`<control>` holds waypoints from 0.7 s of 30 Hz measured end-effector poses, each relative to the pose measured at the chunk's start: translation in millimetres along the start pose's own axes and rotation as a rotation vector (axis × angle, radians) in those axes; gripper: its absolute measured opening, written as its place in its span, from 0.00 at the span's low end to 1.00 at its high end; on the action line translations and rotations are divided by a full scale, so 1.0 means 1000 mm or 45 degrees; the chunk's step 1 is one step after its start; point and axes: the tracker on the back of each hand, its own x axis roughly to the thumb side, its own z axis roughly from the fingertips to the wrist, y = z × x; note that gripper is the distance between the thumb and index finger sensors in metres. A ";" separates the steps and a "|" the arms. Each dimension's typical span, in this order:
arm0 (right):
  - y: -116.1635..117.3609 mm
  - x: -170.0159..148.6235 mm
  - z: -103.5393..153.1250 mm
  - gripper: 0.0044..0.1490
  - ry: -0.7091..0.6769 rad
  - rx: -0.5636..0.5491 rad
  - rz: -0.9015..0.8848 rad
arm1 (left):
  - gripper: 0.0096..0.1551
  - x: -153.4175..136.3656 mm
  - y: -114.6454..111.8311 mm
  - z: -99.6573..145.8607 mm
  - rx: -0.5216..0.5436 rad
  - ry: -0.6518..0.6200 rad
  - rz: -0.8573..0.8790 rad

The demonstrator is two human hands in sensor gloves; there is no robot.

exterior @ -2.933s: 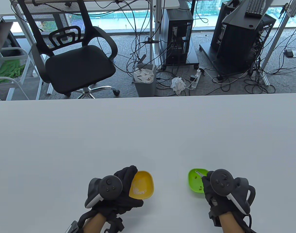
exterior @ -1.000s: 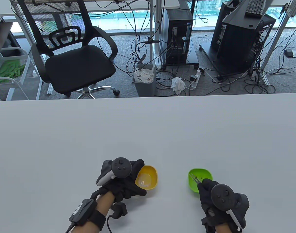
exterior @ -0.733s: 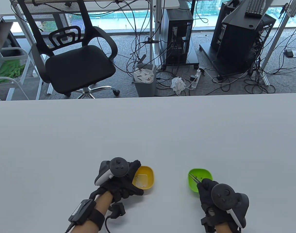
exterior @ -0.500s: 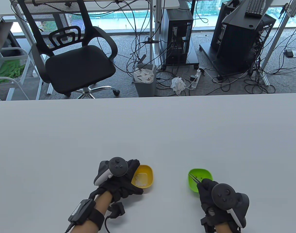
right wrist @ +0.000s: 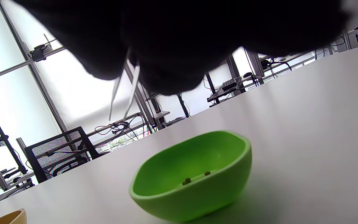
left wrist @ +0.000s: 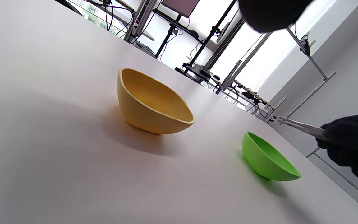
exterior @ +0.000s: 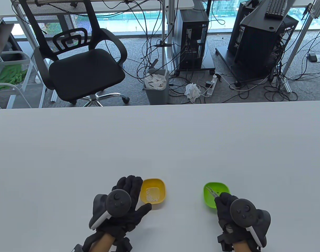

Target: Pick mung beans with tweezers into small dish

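A green dish (exterior: 219, 187) sits on the white table and holds two dark mung beans (right wrist: 186, 180). My right hand (exterior: 220, 200) grips metal tweezers (exterior: 211, 191), which point up-left over the green dish. In the right wrist view the tweezer tips (right wrist: 121, 96) stand slightly apart, above the dish (right wrist: 194, 199) and empty. A yellow dish (exterior: 161, 187) with small white grains stands upright to the left. My left hand (exterior: 133, 195) lies open beside it, palm down with fingers spread, holding nothing. The left wrist view shows both the yellow dish (left wrist: 148, 109) and the green dish (left wrist: 266, 161).
The white table (exterior: 160, 141) stretches far ahead and to both sides. Beyond its far edge stand an office chair (exterior: 78, 63), a waste bin (exterior: 156, 85) and computer towers with cables on the floor.
My left hand has let go of the tilted yellow dish, drawn back toward me and spread flat. The dish now stands level on the table. My right hand has barely moved.
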 end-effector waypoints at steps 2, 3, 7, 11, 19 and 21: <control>0.001 -0.001 0.000 0.25 0.005 0.004 0.013 | 0.53 0.003 -0.001 0.010 0.031 -0.011 -0.061; 0.001 -0.001 0.000 0.25 0.007 0.004 0.019 | 0.53 0.004 -0.001 0.013 0.035 -0.017 -0.078; 0.003 -0.001 -0.001 0.25 0.009 0.005 0.035 | 0.52 0.006 -0.003 0.024 0.100 -0.032 -0.120; 0.001 -0.001 0.000 0.25 0.025 -0.035 0.052 | 0.51 0.001 -0.010 0.021 0.076 -0.012 -0.096; -0.012 -0.029 -0.017 0.25 0.295 -0.212 0.235 | 0.51 0.001 -0.012 0.018 0.071 -0.022 -0.100; -0.009 -0.044 -0.022 0.25 0.368 -0.212 0.242 | 0.51 0.000 -0.013 0.018 0.072 -0.023 -0.101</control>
